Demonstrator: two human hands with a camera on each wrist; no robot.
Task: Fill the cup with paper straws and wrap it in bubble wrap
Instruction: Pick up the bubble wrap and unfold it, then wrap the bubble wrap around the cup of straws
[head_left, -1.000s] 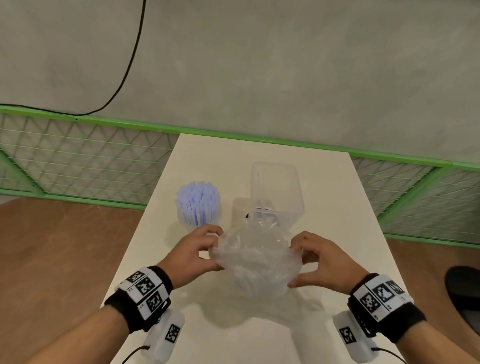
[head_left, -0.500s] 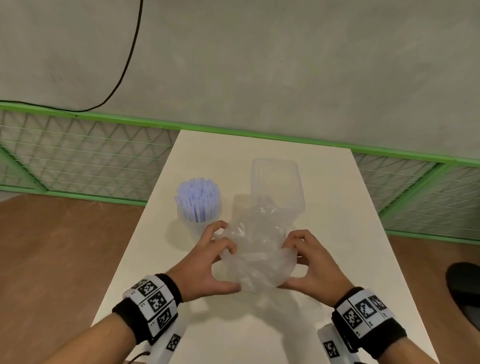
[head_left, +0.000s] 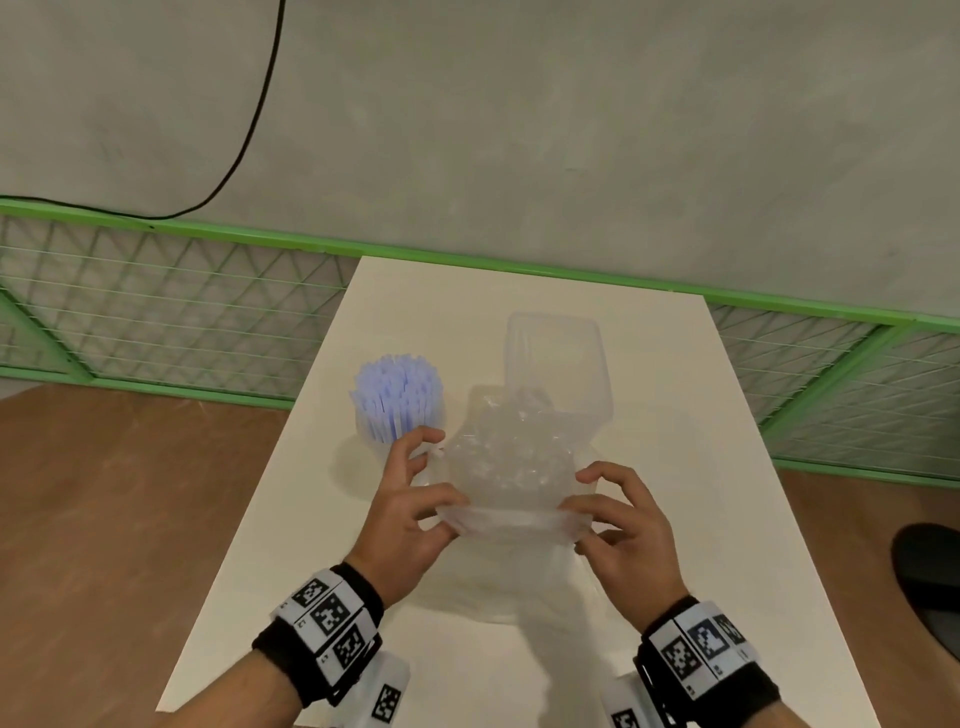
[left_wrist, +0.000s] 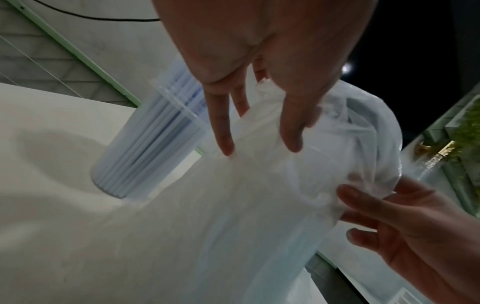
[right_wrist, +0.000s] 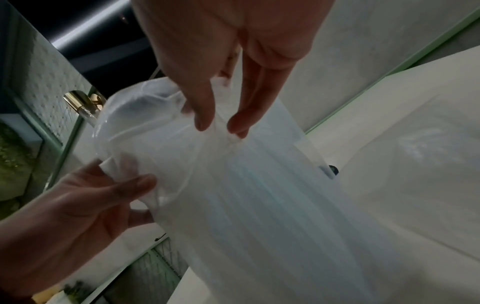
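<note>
Above the white table (head_left: 691, 483) I hold a bundle of clear bubble wrap (head_left: 511, 467) between both hands. My left hand (head_left: 415, 493) pinches its left side and my right hand (head_left: 597, 514) pinches its right side at the near edge. In the left wrist view my left hand (left_wrist: 259, 146) presses into the wrap (left_wrist: 272, 216), with the right hand (left_wrist: 405, 222) opposite. The right wrist view shows my right hand (right_wrist: 221, 129) pinching the wrap (right_wrist: 246, 195), a round clear rim showing inside it. A clear cup of blue paper straws (head_left: 397, 402) stands left of the bundle.
A clear empty plastic container (head_left: 556, 358) stands just behind the bundle. A green mesh fence (head_left: 156, 312) runs behind the table, with brown floor on both sides. A dark object (head_left: 930, 577) lies on the floor at the right.
The bundle has turned in my hands, its top tipping away toward the container. Both hands have shifted their hold to its near lower edge.
</note>
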